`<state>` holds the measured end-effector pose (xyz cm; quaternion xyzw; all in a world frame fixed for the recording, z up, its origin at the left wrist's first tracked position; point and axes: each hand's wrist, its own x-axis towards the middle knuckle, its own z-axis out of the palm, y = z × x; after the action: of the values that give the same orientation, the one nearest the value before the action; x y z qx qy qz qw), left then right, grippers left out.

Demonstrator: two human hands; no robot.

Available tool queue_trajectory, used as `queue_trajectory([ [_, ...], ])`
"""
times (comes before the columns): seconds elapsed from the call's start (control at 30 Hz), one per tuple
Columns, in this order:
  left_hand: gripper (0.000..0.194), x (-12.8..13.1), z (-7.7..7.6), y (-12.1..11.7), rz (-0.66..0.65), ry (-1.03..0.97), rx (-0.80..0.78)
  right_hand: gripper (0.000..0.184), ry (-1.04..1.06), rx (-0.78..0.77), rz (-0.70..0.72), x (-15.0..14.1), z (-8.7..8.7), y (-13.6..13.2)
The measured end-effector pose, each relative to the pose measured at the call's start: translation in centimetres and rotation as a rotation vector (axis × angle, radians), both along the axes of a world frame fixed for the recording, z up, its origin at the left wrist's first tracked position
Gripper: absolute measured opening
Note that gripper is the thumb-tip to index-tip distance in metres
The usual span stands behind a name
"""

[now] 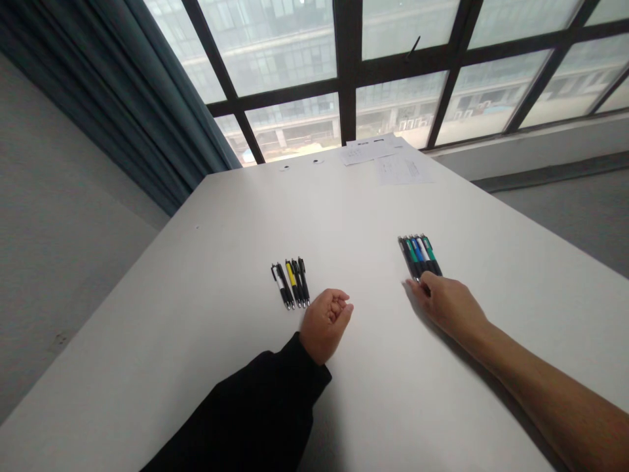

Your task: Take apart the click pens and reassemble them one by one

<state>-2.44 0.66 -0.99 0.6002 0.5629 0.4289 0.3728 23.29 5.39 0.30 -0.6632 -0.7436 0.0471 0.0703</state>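
- Currently, I log the left hand (324, 324) clenched into a fist, holding nothing I can see, resting on the white counter (162, 341) just beside the lower ends of four click pens (289, 283).
- I log the right hand (445, 305) loosely curled, its fingers at the lower ends of five click pens (419, 255). From this remote view, I cannot tell whether it has hold of any of them.
- I find the four pens lying side by side at a slant, almost touching, with white, yellow and black barrels. The five lie the same way, well to the right, with black, green, blue, white and teal barrels.
- I judge each pen light and stiff, though the round barrels could roll or slip on this smooth counter. The dark grip section near the metal tip looks like the best place to take hold.
- I note a black sleeve (255, 406) on the left forearm, while the right forearm is bare.
- Farther along the counter, I see printed paper sheets (388, 160) near the far edge, beside two small dark-marked objects (301, 164) too small for me to identify.
- Beyond the counter, I note a large window (393, 65) and a blue-grey curtain (113, 98).
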Motion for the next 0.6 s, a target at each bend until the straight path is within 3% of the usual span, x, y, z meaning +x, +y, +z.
queue_trajectory([
  [0.13, 0.01, -2.4, -0.4, 0.7, 0.134, 0.539, 0.319, 0.038, 0.065, 0.058, 0.011, 0.5, -0.7, 0.0],
  [0.27, 0.033, -4.9, -0.4, 1.4, 0.328, 0.902, 0.329, 0.042, 0.078, 0.072, 0.015, 0.7, -1.0, 0.1],
  [0.4, 0.043, -5.8, -0.3, 1.6, 0.389, 1.046, 0.272, 0.041, 0.076, 0.063, 0.031, 0.7, -1.0, 0.2],
  [0.6, 0.043, -5.7, -0.5, 1.7, 0.37, 1.07, 0.241, 0.039, 0.095, 0.056, 0.027, 0.8, -1.1, 0.3],
])
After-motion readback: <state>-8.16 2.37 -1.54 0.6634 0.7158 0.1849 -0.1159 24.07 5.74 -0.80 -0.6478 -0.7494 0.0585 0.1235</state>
